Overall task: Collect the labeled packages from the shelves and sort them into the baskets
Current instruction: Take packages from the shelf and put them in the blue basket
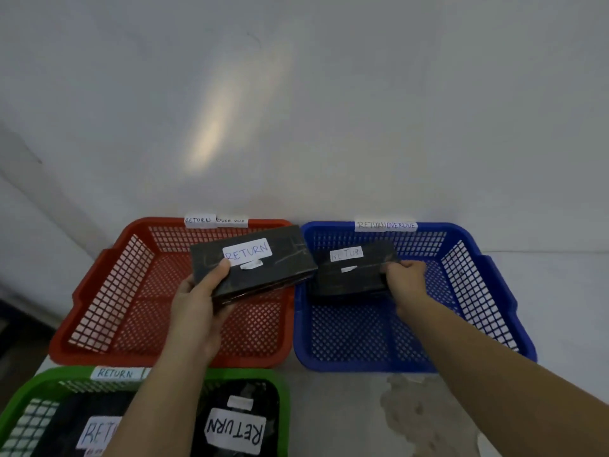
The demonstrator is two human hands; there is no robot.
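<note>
My left hand [197, 301] grips a black package [263, 272] with a white RETURN label by its near corner, above the red basket [108, 291]. My right hand [407, 278] holds a second black package [349, 278], also labeled RETURN, by its right end over the blue basket [487, 291]. The red basket's far rim carries tags reading RETURN and OVERDUE, and the blue basket's rim tag reads RETURN OVERDUE. A green basket [43, 384] tagged RETURN sits at the lower left with black RETURN-labeled packages [235, 433] inside.
The baskets stand on a pale floor against a white wall [296, 110]. A worn, stained patch [418, 413] marks the floor in front of the blue basket. Both the red and the blue basket show bare mesh bottoms.
</note>
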